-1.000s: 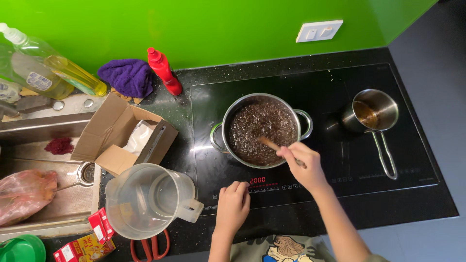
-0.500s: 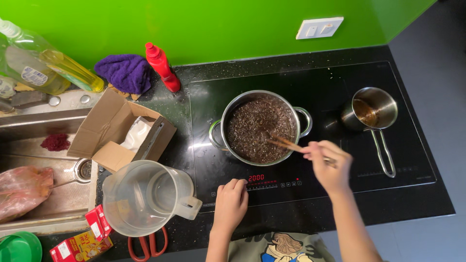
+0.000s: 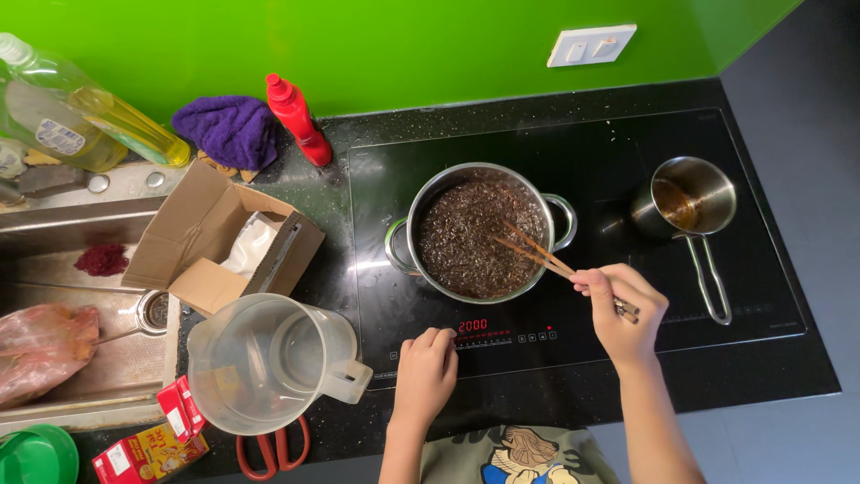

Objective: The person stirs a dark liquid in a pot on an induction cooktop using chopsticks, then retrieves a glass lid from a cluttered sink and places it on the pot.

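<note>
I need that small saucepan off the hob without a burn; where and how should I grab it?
Take the small saucepan by its long wire handle, near the far end, coming from the front edge of the cooktop. The handle points toward the person, away from the bowl, clear of the right hand with the chopsticks.

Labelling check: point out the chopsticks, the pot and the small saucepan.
chopsticks point(image 3: 536, 252), head view, on the shafts over the pot.
pot point(image 3: 561, 209), head view, on its right handle.
small saucepan point(image 3: 708, 278), head view, on its long handle.
</note>
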